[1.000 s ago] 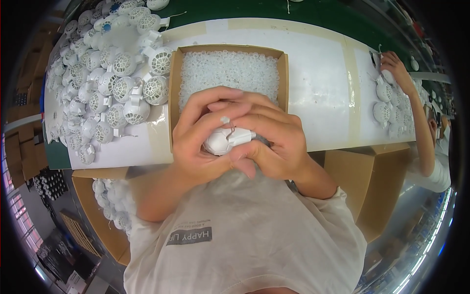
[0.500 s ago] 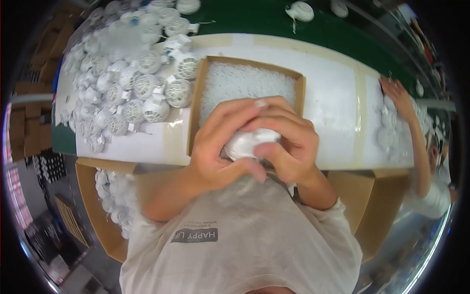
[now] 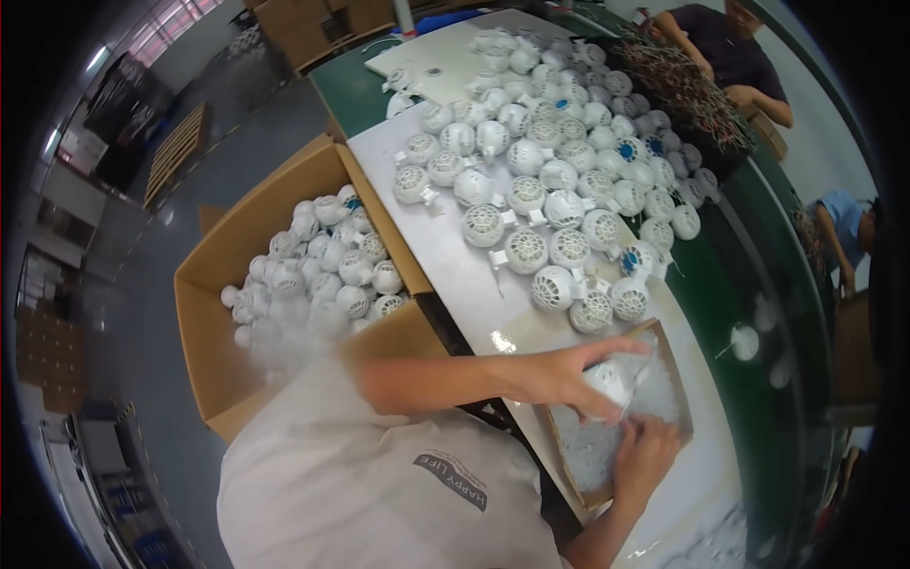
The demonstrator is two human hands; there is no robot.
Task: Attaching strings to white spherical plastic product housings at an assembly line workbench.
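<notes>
The left hand (image 3: pixel 559 375) reaches across from the picture's left and clamps its fingers around a white perforated plastic ball (image 3: pixel 609 379), holding it over a shallow cardboard tray (image 3: pixel 664 343) of small white pellets. Just below it, the right hand (image 3: pixel 645 455) rests in the tray with its fingers curled, touching the pellets (whether it grips anything I cannot tell). The tray sits on the white worktop (image 3: pixel 455 275), close to its near edge. Beyond it, a large heap of similar white balls (image 3: pixel 550 180) spreads over the worktop, a few with blue centres. To the left of the worktop stands an open cardboard box (image 3: pixel 237 256) holding more of the same balls. Across the green belt (image 3: pixel 749 247), another person (image 3: pixel 730 47) works at a dark bundle of wires.
</notes>
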